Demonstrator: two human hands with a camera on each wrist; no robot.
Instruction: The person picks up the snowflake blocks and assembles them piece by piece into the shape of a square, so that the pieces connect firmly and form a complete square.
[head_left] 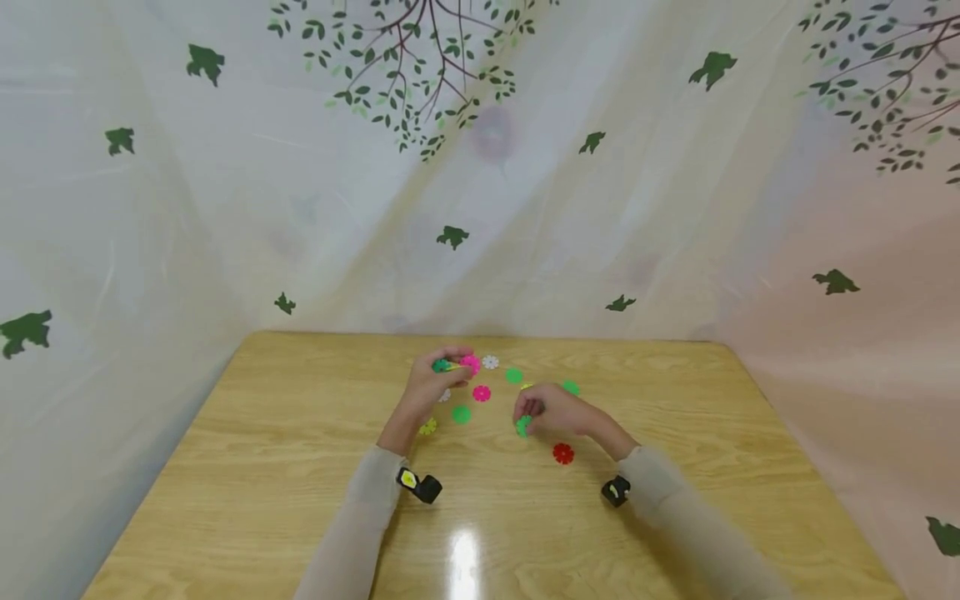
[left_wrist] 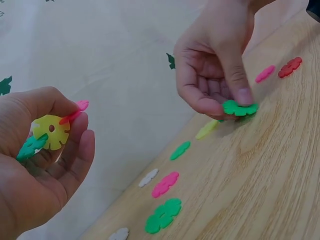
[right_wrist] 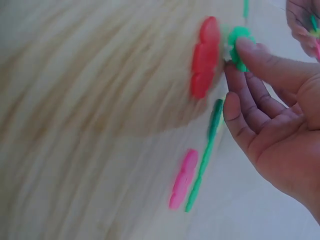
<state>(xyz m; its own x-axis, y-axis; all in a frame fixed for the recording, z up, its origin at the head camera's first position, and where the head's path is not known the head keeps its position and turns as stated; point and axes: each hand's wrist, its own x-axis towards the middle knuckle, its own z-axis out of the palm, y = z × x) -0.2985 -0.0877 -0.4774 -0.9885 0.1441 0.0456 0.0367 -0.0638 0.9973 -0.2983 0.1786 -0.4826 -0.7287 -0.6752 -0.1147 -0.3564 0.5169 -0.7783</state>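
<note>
My left hand [head_left: 429,388] is raised above the far part of the table, holding a small chain of slotted, flower-shaped plastic discs. In the left wrist view the chain shows a green disc [left_wrist: 31,148], a yellow disc [left_wrist: 54,134] and a pink disc [left_wrist: 74,114], joined at their slots. My right hand [head_left: 558,410] pinches a single green disc [left_wrist: 241,109] between thumb and fingers, low over the wood. A red disc [head_left: 563,453] lies on the table just nearer to me than this hand.
Between and around the hands more discs lie flat on the wooden table [head_left: 262,467]: a pink disc [head_left: 482,393], a white disc [head_left: 491,362], a yellow disc [head_left: 427,427] and several green ones [head_left: 461,414]. Behind the table hangs a printed curtain [head_left: 360,267].
</note>
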